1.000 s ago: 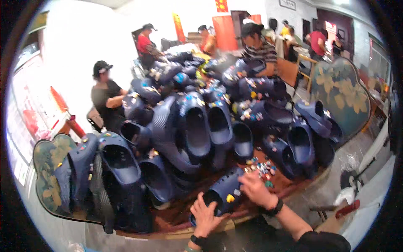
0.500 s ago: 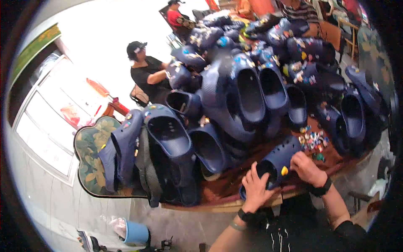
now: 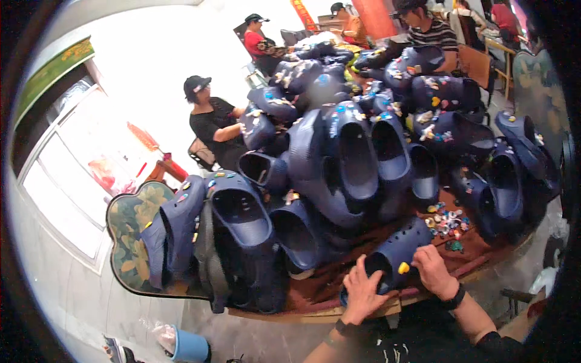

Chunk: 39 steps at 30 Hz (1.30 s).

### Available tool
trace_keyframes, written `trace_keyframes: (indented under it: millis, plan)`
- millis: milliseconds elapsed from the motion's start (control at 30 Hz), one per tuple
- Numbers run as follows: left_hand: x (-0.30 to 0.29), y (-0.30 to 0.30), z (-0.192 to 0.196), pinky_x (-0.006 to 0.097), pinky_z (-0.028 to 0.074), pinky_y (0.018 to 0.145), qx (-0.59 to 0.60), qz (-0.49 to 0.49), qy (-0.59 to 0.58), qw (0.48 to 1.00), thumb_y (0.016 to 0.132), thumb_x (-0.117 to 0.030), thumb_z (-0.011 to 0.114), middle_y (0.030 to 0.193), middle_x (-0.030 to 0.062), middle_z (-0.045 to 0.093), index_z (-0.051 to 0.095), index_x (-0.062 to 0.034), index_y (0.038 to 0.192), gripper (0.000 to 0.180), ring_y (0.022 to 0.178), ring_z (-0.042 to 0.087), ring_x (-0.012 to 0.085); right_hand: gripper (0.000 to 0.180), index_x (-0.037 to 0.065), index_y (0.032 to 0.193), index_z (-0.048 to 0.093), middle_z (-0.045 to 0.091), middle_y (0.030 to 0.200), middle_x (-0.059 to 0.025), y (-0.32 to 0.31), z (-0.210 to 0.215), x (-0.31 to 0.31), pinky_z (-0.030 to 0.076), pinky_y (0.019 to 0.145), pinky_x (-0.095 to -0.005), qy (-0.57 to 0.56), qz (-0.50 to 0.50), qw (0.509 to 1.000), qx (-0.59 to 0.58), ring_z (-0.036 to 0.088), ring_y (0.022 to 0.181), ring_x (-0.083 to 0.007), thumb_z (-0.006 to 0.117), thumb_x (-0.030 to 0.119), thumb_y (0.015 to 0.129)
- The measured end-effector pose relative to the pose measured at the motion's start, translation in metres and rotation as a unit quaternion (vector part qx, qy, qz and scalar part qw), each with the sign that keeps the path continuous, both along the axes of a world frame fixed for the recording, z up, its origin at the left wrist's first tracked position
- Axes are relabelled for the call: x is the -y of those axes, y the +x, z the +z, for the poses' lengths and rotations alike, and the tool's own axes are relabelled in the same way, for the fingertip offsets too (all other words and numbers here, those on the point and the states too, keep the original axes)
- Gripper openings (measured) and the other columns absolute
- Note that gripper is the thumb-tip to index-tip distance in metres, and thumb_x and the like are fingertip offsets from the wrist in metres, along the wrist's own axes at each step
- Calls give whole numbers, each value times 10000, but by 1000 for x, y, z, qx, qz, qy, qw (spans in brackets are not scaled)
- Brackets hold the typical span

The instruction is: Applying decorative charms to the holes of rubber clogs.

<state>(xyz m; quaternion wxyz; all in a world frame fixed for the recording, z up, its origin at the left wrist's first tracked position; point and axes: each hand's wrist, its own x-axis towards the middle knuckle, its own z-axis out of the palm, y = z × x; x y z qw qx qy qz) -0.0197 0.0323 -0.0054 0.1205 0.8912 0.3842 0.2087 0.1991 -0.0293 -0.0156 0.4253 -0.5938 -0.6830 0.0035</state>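
A navy blue clog with holes in its upper lies at the table's front edge, its toe pointing away to the right. My left hand grips it at the heel opening, thumb and fingers spread over the rim. A yellow charm sits on the clog's near side. Just right of that charm my right hand is closed, fingertips pinched together close to the clog's side; whatever they hold is too small to make out. Beyond the toe lies a loose pile of small colourful charms.
Many navy clogs are heaped across the table, several bearing charms. A brown cloth covers the tabletop. One person works at the left side, others at the far end. A blue bin stands on the floor at lower left.
The whole view has tilted up slightly, showing more of the people at the back. My left hand keeps its hold on the clog; my right hand stays pinched beside the yellow charm.
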Motion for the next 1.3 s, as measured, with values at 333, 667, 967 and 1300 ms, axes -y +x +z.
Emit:
trace_keyframes:
  millis: [333,667,967,1300]
  plan:
    - [-8,19,20,260,496,837,282,-4,-555,782,909,-198,719,1068,21,677,617,38,1174,369,928,623,103,204,19,925,536,559,895,-158,-3,24,-5,469,740,-438,-75,124,988,49,547,875,-374,603,-61,749]
    - [4,27,4,251,490,802,366,38,-558,744,913,-240,687,1007,18,672,667,27,1039,295,889,597,87,153,31,901,546,569,883,-141,9,17,-10,464,750,-423,-57,184,980,-47,550,869,-356,676,18,820]
    - [-7,29,20,280,499,797,383,36,-610,693,885,-166,658,1020,40,678,652,-15,1075,242,880,632,125,122,36,922,557,565,904,-128,19,16,-25,463,775,-407,-66,241,958,-137,559,885,-336,657,69,861]
    - [8,28,25,277,486,800,308,70,-584,748,897,-215,662,925,0,653,670,-27,1025,227,866,608,102,202,56,908,584,592,904,-113,12,-5,-2,489,722,-394,6,185,982,-30,578,833,-325,692,-39,766]
